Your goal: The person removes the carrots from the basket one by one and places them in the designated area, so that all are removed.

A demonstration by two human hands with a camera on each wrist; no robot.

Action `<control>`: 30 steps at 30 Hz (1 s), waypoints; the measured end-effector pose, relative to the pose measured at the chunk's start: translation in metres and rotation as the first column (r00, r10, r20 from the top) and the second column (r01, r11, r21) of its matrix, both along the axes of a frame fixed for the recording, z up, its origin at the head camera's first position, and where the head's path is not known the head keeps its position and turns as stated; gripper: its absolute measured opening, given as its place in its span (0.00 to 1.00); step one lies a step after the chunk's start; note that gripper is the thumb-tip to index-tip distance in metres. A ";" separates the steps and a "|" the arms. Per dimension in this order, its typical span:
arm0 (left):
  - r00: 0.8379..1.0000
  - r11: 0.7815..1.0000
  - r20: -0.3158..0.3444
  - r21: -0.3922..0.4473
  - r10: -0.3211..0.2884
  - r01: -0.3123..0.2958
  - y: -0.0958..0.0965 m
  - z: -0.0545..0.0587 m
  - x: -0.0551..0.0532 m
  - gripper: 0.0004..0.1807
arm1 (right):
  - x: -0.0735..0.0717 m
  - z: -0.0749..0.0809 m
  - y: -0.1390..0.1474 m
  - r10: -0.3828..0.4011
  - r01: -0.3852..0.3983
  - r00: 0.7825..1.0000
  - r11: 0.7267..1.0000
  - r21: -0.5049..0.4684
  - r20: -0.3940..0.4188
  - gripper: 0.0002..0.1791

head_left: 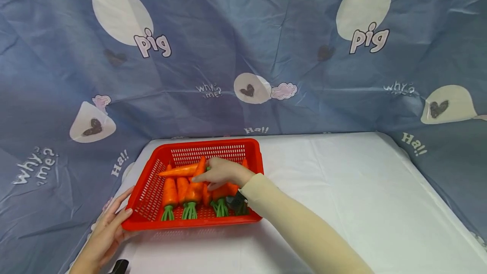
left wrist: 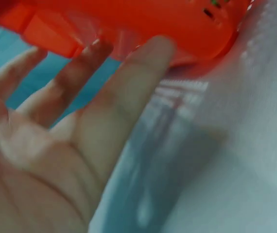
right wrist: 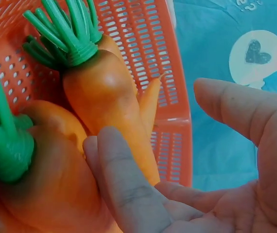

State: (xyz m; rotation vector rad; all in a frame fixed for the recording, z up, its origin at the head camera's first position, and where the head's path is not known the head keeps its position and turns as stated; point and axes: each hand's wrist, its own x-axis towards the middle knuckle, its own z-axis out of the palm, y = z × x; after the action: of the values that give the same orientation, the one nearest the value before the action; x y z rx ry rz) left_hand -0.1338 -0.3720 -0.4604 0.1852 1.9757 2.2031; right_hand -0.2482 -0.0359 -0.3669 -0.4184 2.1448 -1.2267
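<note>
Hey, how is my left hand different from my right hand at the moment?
Your left hand is at the red basket's near left corner; your right hand is inside, among the carrots. No sleeve shows by the left hand; the right hand comes out of a cream sleeve. Neither is closed around a carrot.

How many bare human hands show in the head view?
2: the left hand at the near left corner of the red perforated plastic basket; the right hand over the orange, green-topped carrots inside it.
</note>
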 end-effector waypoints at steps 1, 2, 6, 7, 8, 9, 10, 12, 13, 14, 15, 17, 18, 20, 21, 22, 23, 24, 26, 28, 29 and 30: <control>1.000 1.000 0.016 0.014 -0.027 0.027 -0.002 -0.001 0.000 0.33 | 0.000 -0.001 -0.001 0.010 -0.010 1.000 1.000 -0.006 0.009 0.34; 0.998 0.998 0.023 0.040 -0.058 0.057 -0.003 -0.003 0.000 0.34 | 0.000 -0.002 -0.003 0.020 -0.019 1.000 1.000 -0.017 0.019 0.27; 0.988 0.978 0.023 0.147 -0.153 0.148 -0.009 -0.008 -0.001 0.35 | 0.002 -0.005 -0.008 0.046 -0.045 0.999 0.999 -0.028 0.023 0.23; 0.986 0.972 0.020 0.168 -0.168 0.162 -0.010 -0.010 -0.001 0.36 | 0.002 -0.006 -0.010 0.041 -0.040 0.999 0.999 -0.030 0.020 0.22; 0.984 0.967 0.013 0.185 -0.179 0.173 -0.010 -0.011 -0.001 0.36 | 0.002 -0.007 -0.011 0.038 -0.038 0.999 0.999 -0.034 0.016 0.21; 0.982 0.963 0.004 0.199 -0.188 0.183 -0.011 -0.012 -0.001 0.37 | 0.002 -0.007 -0.012 0.033 -0.033 0.999 0.999 -0.027 0.007 0.21; 0.982 0.960 -0.004 0.207 -0.190 0.187 -0.011 -0.013 -0.001 0.37 | 0.003 -0.007 -0.013 0.021 -0.021 1.000 1.000 -0.020 0.005 0.22; 0.982 0.958 -0.018 0.217 -0.190 0.189 -0.011 -0.014 -0.001 0.37 | 0.002 -0.008 -0.015 0.012 -0.012 1.000 1.000 -0.024 0.001 0.19; 0.982 0.958 -0.023 0.219 -0.185 0.186 -0.011 -0.015 -0.001 0.37 | 0.002 -0.008 -0.017 0.014 -0.014 1.000 0.999 -0.033 0.001 0.17; 0.983 0.959 -0.028 0.219 -0.180 0.181 -0.011 -0.016 -0.002 0.37 | 0.002 -0.008 -0.018 0.013 -0.013 1.000 0.999 -0.034 0.002 0.16; 0.984 0.960 -0.033 0.219 -0.174 0.177 -0.011 -0.017 -0.002 0.38 | 0.002 -0.008 -0.019 0.013 -0.013 1.000 0.999 -0.034 0.000 0.15; 0.986 0.963 -0.037 0.215 -0.161 0.165 -0.011 -0.018 -0.001 0.37 | 0.002 -0.010 -0.022 0.015 -0.015 1.000 0.999 -0.044 0.002 0.12; 0.987 0.964 -0.038 0.213 -0.154 0.159 -0.011 -0.018 -0.001 0.37 | 0.002 -0.010 -0.023 0.013 -0.013 1.000 0.999 -0.046 0.005 0.12; 0.986 0.964 -0.049 0.212 -0.157 0.164 -0.010 -0.019 -0.002 0.37 | 0.002 -0.011 -0.026 0.012 -0.011 1.000 0.999 -0.047 0.014 0.13; 0.985 0.962 -0.055 0.214 -0.162 0.170 -0.010 -0.020 -0.002 0.37 | 0.001 -0.012 -0.027 0.018 -0.017 1.000 0.999 -0.052 0.018 0.13; 0.985 0.960 -0.058 0.220 -0.165 0.174 -0.010 -0.020 -0.002 0.37 | 0.001 -0.013 -0.028 0.019 -0.018 0.999 0.998 -0.055 0.027 0.14; 0.983 0.957 -0.063 0.227 -0.172 0.182 -0.010 -0.021 -0.002 0.37 | 0.001 -0.013 -0.029 0.019 -0.017 0.999 0.999 -0.050 0.038 0.16; 0.981 0.954 -0.069 0.232 -0.179 0.191 -0.010 -0.021 -0.002 0.37 | 0.000 -0.014 -0.030 0.020 -0.017 0.999 0.999 -0.046 0.049 0.17; 0.978 0.948 -0.081 0.243 -0.192 0.206 -0.011 -0.022 -0.003 0.37 | 0.000 -0.015 -0.033 0.012 -0.009 0.998 0.999 -0.035 0.068 0.25; 0.979 0.948 -0.078 0.246 -0.190 0.204 -0.011 -0.022 -0.003 0.37 | 0.001 -0.016 -0.035 -0.015 0.017 0.996 1.000 -0.023 0.089 0.35; 0.979 0.948 -0.079 0.246 -0.190 0.204 -0.012 -0.022 -0.003 0.37 | 0.001 -0.017 -0.036 -0.029 0.031 0.995 0.999 -0.019 0.096 0.40; 0.979 0.948 -0.077 0.247 -0.187 0.201 -0.012 -0.022 -0.003 0.36 | 0.002 -0.017 -0.037 -0.041 0.043 0.994 0.999 -0.021 0.103 0.44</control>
State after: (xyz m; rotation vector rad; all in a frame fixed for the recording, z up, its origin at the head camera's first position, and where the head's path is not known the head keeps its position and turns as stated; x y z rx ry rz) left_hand -0.1367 -0.3840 -0.4829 0.4558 1.6127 2.3322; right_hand -0.2467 -0.0732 -0.3841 -0.3149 2.0640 -1.2693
